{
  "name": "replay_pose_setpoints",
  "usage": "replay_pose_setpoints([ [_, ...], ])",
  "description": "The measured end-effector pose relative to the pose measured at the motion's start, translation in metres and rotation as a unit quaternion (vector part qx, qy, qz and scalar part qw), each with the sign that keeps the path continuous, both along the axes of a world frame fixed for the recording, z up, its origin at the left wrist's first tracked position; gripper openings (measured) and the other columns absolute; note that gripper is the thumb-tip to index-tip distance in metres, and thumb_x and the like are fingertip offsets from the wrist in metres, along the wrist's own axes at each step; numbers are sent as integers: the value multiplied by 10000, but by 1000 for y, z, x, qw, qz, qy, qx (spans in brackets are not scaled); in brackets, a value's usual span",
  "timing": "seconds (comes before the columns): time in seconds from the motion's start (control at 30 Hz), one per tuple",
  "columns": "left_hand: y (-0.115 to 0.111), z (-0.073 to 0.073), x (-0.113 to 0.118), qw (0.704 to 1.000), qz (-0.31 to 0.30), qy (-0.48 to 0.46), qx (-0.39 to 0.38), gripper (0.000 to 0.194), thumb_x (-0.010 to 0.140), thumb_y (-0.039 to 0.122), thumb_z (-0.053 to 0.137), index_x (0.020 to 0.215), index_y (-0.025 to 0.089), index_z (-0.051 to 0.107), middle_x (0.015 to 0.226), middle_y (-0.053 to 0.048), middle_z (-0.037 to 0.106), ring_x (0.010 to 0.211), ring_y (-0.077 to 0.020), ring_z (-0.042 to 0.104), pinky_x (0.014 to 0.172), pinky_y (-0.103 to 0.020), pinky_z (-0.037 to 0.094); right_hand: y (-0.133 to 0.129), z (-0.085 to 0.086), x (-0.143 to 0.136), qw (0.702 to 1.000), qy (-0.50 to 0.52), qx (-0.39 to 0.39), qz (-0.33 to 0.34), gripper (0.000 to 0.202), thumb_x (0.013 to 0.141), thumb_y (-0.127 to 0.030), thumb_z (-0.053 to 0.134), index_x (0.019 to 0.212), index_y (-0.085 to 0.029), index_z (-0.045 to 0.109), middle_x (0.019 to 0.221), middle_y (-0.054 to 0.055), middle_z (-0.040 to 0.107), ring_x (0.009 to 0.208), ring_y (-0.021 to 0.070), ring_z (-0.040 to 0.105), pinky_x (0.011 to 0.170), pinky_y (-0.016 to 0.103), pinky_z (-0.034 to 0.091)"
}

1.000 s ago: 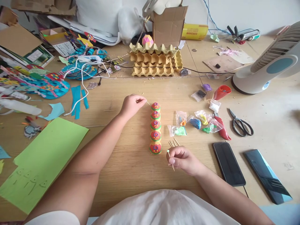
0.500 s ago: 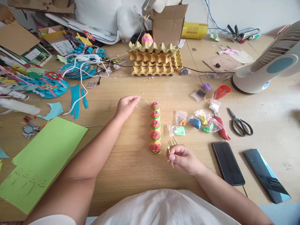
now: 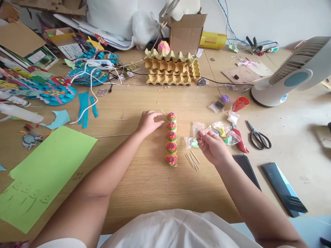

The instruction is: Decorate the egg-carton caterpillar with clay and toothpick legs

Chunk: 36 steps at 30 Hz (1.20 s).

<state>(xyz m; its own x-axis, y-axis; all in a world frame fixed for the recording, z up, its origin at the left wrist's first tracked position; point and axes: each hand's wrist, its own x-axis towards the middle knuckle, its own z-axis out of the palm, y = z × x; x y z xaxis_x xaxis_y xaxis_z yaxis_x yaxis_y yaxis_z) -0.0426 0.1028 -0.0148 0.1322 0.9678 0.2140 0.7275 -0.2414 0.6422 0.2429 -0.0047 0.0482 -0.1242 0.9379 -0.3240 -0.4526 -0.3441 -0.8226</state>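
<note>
On the bench (image 3: pixel 144 186), the decorated egg-carton strip (image 3: pixel 171 137) lies right of the left hand (image 3: pixel 151 122) – half-open, nothing visibly held. Plastic bags of coloured clay (image 3: pixel 219 129) surround the right hand (image 3: pixel 210 144) – fingertips pinched, any contents hidden.

The person wears a plain white short-sleeved top (image 3: pixel 181 229).

Bright, diffuse light washes the table (image 3: pixel 144 196) palest toward its right edge; shadows are soft, and a pale reflection streaks the glossy phone (image 3: pixel 284 189). Wide-angle distortion stretches the fan (image 3: pixel 292 74); fine detail on the decorated row (image 3: pixel 171 137) looks smeared.
</note>
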Motion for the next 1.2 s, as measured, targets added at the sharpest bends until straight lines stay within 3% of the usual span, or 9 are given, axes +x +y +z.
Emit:
replay_pose_setpoints([
  [0.13,13,-1,4,999,-17,38,6,341,736,300,824,1071,251,781,1128,-67,718,1175,-301,600,1098,-429,405,53,-9,-9,997,-44,40,-42,433,574,-381,978,708,-199,608,706,-36,618,599,51,521,462,143,385],
  [0.23,17,-2,5,997,-24,67,9,392,738,316,827,1120,247,772,1150,-78,698,1189,-307,578,1093,-437,406,87,-21,-20,996,-68,45,-34,479,523,-403,973,679,-200,569,703,-30,610,576,51,486,417,152,303],
  [0.4,21,-5,5,995,-52,79,14,414,770,362,807,1170,268,760,1155,-67,694,1174,-293,589,1086,-441,410,116,-32,-32,994,-95,53,-1,484,520,-410,945,668,-210,530,642,-51,540,526,54,418,405,179,238],
  [0.57,23,-9,5,995,-56,79,13,409,774,378,808,1166,268,765,1149,-61,702,1175,-288,587,1096,-436,397,127,-43,-38,986,-148,75,19,447,571,-478,919,663,-209,573,526,-81,436,466,61,319,413,215,193],
  [0.77,23,-12,5,994,-58,93,18,421,795,377,797,1203,282,759,1140,-64,684,1158,-288,570,1075,-437,409,131,-62,-43,970,-214,112,-5,398,640,-514,879,649,-193,644,518,-69,464,481,72,335,447,234,222],
  [1.0,20,-13,6,994,-49,96,24,397,809,376,805,1192,279,774,1139,-65,678,1143,-288,551,1062,-414,428,127,-60,-47,950,-291,116,-17,356,695,-526,805,686,-188,693,551,-34,564,503,96,407,466,242,285],
  [1.2,18,-13,7,994,-46,97,34,372,818,374,805,1180,290,780,1115,-63,678,1127,-286,545,1041,-410,445,126,-60,-47,954,-276,117,5,270,691,-433,818,716,-187,708,610,-11,654,552,111,510,514,233,382],
])
